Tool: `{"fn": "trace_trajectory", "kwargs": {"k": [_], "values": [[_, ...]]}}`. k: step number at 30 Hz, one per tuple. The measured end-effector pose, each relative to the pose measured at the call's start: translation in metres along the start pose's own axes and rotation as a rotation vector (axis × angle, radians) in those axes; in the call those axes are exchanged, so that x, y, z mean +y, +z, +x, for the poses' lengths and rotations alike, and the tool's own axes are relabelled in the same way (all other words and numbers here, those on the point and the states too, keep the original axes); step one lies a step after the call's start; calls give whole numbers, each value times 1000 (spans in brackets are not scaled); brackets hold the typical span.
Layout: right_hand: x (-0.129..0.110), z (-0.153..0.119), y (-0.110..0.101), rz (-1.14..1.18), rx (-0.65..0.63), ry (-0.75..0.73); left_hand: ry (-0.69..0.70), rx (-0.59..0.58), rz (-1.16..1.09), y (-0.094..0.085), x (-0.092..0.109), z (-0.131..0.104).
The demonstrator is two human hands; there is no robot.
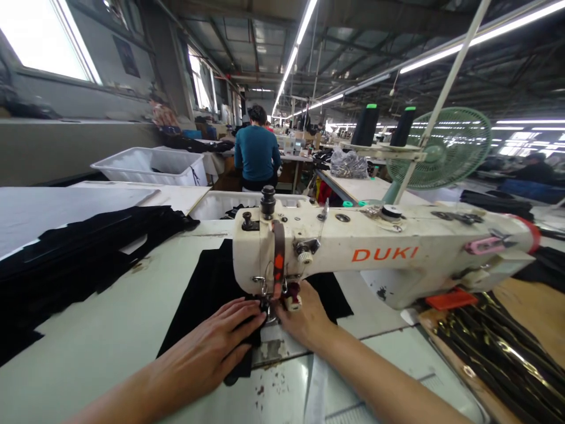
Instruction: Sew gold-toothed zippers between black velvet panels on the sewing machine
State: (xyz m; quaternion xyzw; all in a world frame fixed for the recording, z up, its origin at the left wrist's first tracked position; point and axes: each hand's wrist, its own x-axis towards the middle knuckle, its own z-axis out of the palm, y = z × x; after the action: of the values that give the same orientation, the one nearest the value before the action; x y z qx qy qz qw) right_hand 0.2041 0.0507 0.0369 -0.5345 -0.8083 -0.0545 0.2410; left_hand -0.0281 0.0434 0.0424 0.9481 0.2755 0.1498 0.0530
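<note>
A piece of black fabric (200, 294) lies under the head of a white sewing machine (326, 253) marked DUKI. My left hand (220, 338) rests flat on this fabric, its fingers stretched toward the presser foot (270, 312). From the other side my right hand (306, 318) reaches in close to the needle area. Part of it is behind a small dark red and white piece (292, 297) on the machine, and most of its fingers are hidden. A brown strap with red marks (278, 259) hangs down the front of the machine head.
Black fabric pieces (88, 247) are stacked at the left. Black strips with gold-coloured edges (494, 347) lie on a board at the right. Beyond are a white bin (150, 165), thread cones (365, 125), a green fan (459, 147) and a seated person (257, 150) facing away.
</note>
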Motion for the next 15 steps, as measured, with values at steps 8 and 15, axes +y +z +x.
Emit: {"fn": "trace_trajectory", "kwargs": {"k": [8,15], "values": [[1,-25,-20,140,38,-287,-79,-21,-84,0,5,-1],[3,-18,8,186,51,-210,-211,74,-257,0,0,-7]]}}
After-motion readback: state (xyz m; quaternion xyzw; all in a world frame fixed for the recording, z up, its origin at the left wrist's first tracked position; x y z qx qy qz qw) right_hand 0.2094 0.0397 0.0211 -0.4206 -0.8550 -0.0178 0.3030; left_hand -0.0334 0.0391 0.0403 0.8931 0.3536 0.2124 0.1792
